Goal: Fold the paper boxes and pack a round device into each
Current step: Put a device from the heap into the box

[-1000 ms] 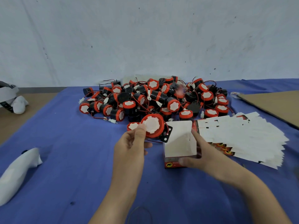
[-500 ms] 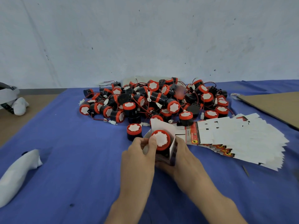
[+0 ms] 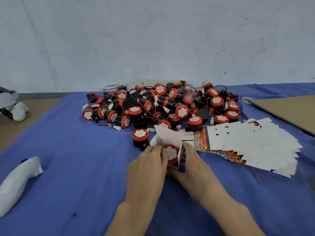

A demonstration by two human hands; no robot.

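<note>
A folded paper box [image 3: 167, 136], white inside with its flaps up, stands on the blue cloth in front of me. My right hand [image 3: 191, 161] grips its right side. A round device [image 3: 171, 153] with a red rim and white face sits partly inside the box mouth, and my left hand [image 3: 148, 163] pinches it at its left edge. Another round device [image 3: 140, 137] stands alone just left of the box. Behind lies a big pile of round devices [image 3: 162, 103] with red wires. A fanned stack of flat paper boxes [image 3: 247, 143] lies to the right.
The blue cloth [image 3: 76, 159] covers the table. A white cloth bundle [image 3: 17, 181] lies at the left front. A brown cardboard sheet [image 3: 289, 109] lies at the far right. More white cloth [image 3: 18, 109] sits at the left edge. A wall rises behind.
The device went from being held up beside the box to sitting in its mouth, and has sunk slightly deeper. My right hand moved from the box's front to its side.
</note>
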